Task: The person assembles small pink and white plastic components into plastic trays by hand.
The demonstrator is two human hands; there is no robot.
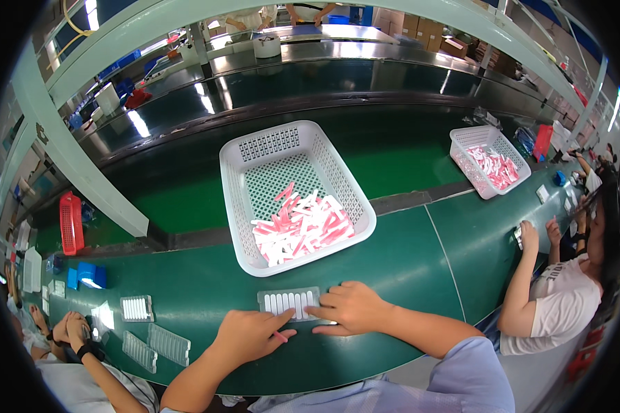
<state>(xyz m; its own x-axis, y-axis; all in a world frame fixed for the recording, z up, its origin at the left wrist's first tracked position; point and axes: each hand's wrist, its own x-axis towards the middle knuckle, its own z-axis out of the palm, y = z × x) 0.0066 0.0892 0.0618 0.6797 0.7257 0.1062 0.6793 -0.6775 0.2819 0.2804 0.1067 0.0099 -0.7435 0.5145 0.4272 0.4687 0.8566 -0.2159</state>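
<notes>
Nearby, ribbed clear tray (289, 301), perforated white basket (235, 206).

This is a factory assembly line. A long green bench (406, 268) curves past several seated workers, with a darker conveyor belt (393, 155) running beyond it. Just past the right hand (351, 308) sits a white basket (235, 206) of small pink and white parts; a second basket (461, 148) stands well off to that hand's right, before another worker. Ribbed trays (160, 343) lie left of the left hand (251, 334). Cardboard boxes (427, 31) are stacked far behind.
</notes>
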